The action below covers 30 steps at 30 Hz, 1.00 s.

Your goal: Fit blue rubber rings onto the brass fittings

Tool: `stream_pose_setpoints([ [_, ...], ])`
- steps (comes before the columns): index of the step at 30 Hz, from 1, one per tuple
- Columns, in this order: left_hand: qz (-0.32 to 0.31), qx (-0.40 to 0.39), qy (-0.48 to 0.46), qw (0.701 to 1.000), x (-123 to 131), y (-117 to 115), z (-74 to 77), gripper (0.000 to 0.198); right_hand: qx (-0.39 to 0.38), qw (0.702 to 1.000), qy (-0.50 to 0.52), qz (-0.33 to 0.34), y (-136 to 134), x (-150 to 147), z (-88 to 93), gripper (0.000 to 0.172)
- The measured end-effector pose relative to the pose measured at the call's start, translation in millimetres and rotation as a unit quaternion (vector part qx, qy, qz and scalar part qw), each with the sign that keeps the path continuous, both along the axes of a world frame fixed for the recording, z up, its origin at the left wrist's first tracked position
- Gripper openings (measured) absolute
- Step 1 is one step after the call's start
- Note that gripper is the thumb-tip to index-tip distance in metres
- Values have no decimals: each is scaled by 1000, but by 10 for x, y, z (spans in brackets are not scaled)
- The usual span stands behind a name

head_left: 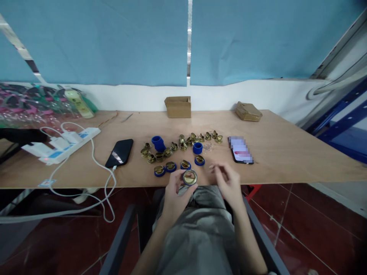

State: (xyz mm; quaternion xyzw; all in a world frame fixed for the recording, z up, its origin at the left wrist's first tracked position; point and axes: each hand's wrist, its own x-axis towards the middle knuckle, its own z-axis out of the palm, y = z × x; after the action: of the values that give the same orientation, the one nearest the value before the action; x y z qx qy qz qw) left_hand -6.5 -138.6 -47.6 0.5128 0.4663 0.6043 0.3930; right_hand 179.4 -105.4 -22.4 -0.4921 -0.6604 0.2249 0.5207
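My left hand (177, 194) grips a round brass-coloured cap with a dark rim (190, 177) between thumb and fingers, its flat face turned up at the table's front edge. To the right, my right hand (229, 184) is raised with fingers curled and fingertips close together. Whether something small is pinched there is too blurred to tell. Just beyond my hands lie several brass-coloured caps seated in blue rings (199, 160). Farther back are loose brass-coloured caps (159, 156), a stack of blue rings (158, 143), more blue rings (197, 148) and thin wire pieces (210, 147).
A dark phone (119, 152) on a white cable and a power strip (70, 145) lie left. Another phone (241, 149) lies right. An open cardboard box (178, 107) and a brown package (248, 111) stand at the back. Bagged bottles (43, 105) fill the far left.
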Motion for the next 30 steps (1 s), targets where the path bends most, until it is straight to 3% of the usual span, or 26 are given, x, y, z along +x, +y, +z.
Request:
stream_pose_setpoints([
  [2,0,5,-3,1000,13,-6,-1,43,-43,989,-123,-73,248,198,87,22],
  [3,2,9,-3,1000,18,-8,-3,43,-60,984,-149,-79,389,288,135,21],
  [7,4,12,3,1000,23,-11,-27,44,-121,965,-232,-14,919,487,294,23],
  [11,2,22,23,999,12,7,-63,44,-157,940,-299,42,1212,444,350,35],
  [16,-2,15,61,998,9,32,-107,42,-155,917,-363,49,1327,362,319,39],
  [20,-8,16,88,996,11,29,-124,43,-154,904,-396,40,1388,347,274,29],
  [30,-12,26,110,994,16,-1,-100,42,-130,895,-426,26,1394,263,232,21],
])
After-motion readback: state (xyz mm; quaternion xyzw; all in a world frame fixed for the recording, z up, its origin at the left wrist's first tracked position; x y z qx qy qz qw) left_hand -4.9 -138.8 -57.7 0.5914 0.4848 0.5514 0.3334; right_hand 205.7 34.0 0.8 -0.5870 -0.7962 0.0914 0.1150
